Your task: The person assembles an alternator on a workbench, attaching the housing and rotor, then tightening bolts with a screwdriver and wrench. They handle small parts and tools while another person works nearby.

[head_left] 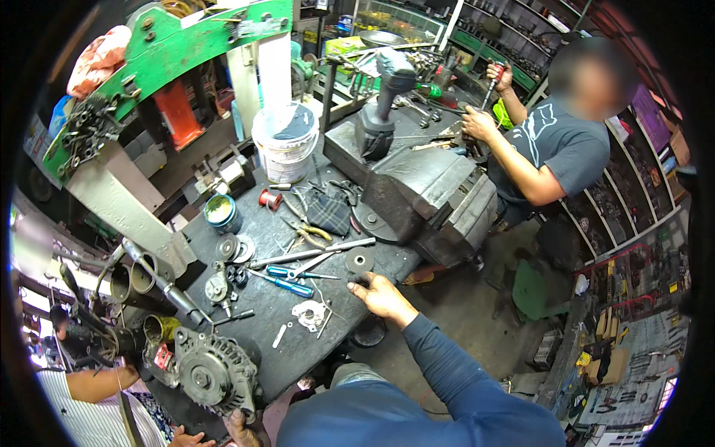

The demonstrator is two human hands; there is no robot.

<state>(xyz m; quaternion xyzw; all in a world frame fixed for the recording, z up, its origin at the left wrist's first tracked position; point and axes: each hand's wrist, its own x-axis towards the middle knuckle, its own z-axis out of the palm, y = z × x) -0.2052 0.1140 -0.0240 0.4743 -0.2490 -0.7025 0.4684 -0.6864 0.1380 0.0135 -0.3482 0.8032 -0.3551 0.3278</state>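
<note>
My right hand is over the near edge of the dark workbench, fingers curled together around something small and dark that I cannot make out. Just beyond it a grey pulley-like disc with a centre hole lies flat. At the lower edge my left hand, partly cut off, grips the near rim of an alternator with a round pulley. Blue-handled screwdrivers, a metal gasket-like plate and a long metal bar lie between my hands and the far tools.
A large bench vise stands at the bench's right corner, a cordless impact wrench upright behind it. Pliers, a white bucket and a blue can sit farther back. One person works across; another's hand is lower left.
</note>
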